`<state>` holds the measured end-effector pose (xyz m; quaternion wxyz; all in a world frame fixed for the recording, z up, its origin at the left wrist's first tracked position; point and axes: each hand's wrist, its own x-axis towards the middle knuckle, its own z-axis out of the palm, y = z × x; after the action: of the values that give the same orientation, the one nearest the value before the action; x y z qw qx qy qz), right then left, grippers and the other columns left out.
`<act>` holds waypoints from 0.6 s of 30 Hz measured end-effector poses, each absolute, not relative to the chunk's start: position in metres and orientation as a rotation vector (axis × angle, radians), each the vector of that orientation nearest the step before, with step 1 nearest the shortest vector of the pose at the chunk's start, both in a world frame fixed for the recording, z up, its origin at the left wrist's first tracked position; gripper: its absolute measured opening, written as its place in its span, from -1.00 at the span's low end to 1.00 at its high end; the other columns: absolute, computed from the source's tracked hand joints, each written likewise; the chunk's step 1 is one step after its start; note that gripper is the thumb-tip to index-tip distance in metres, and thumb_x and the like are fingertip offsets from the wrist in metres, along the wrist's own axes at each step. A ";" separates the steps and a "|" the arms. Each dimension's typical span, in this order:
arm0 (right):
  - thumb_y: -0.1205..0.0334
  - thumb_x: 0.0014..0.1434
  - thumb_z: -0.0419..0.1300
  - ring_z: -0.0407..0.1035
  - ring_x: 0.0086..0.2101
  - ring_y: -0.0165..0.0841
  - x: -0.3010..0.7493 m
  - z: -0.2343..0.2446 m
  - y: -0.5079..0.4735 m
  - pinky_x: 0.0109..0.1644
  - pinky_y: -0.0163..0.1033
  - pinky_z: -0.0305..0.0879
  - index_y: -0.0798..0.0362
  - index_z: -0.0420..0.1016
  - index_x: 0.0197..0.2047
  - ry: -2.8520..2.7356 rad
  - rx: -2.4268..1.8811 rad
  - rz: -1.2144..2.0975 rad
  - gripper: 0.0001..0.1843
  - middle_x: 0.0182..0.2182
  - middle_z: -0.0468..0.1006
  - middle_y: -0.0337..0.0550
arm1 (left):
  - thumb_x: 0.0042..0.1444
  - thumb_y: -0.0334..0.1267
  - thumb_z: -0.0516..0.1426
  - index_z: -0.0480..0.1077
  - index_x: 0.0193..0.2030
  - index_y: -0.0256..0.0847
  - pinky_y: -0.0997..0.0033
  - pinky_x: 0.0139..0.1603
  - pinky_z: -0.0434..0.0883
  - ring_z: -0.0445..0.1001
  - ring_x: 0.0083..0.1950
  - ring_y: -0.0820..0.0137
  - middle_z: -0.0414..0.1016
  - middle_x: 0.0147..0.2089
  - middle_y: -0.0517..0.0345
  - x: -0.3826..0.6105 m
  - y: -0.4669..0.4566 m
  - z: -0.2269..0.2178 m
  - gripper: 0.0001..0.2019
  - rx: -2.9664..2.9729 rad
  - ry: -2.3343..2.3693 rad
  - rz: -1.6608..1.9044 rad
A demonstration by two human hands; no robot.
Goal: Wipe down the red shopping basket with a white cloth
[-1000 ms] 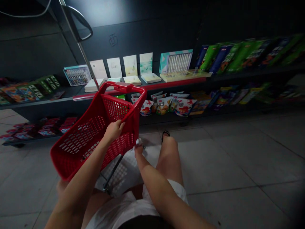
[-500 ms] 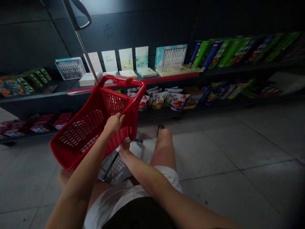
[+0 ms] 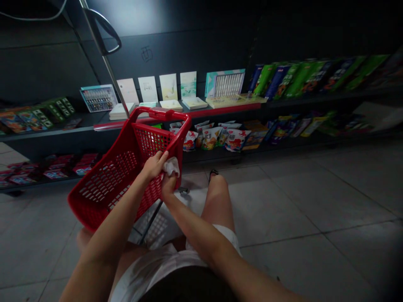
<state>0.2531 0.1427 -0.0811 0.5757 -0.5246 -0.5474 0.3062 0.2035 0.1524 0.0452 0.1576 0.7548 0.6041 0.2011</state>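
A red shopping basket (image 3: 110,167) with perforated walls stands tilted in front of me, on a metal frame with casters. My left hand (image 3: 155,163) grips the upper edge of its near side wall. Just right of it, my right hand (image 3: 169,181) presses a crumpled white cloth (image 3: 171,166) against the outside of the basket near the handle end. The fingers of the right hand are partly hidden behind the cloth. The red handle (image 3: 160,113) arches above both hands, apart from them.
A dark shelf unit (image 3: 195,113) runs behind the basket with booklets (image 3: 168,87), boxed pen sets (image 3: 225,83) and snack bags (image 3: 237,139). A metal pole with a black loop (image 3: 107,35) rises behind the handle. My bent knee (image 3: 218,182) is on the right, over the tiled floor (image 3: 283,197).
My right hand has moved up along the outside of the basket with the white cloth, closer to the left hand. My left hand keeps its hold. The view has tipped slightly upward.
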 end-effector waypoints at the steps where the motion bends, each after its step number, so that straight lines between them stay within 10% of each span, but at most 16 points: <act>1: 0.36 0.24 -0.19 0.38 -0.09 -0.29 0.243 -0.081 0.136 -0.02 -0.21 0.34 0.18 0.34 -0.01 -1.207 -1.255 0.727 -0.62 -0.20 0.54 0.04 | 0.23 0.20 -0.27 0.36 -0.19 -0.14 0.37 -0.14 0.34 0.50 -0.16 0.27 0.55 -0.22 0.04 0.203 0.155 0.045 -0.44 2.149 1.713 0.583; 18: 0.47 -0.04 0.16 0.44 -0.09 -0.22 0.172 -0.129 0.035 0.13 -0.09 0.25 0.04 0.51 -0.37 -2.282 -0.530 0.770 -0.82 -0.32 0.61 -0.17 | 0.24 -0.04 -0.16 0.47 -0.11 -0.35 0.43 -0.09 0.39 0.50 -0.14 0.29 0.58 -0.12 0.03 0.175 0.179 0.064 -0.51 2.070 1.554 0.306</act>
<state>0.1716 0.0351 -0.1289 0.3317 -0.2026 -0.8730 0.2945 0.1753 0.1789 0.0637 0.2646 0.7659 0.5750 0.1131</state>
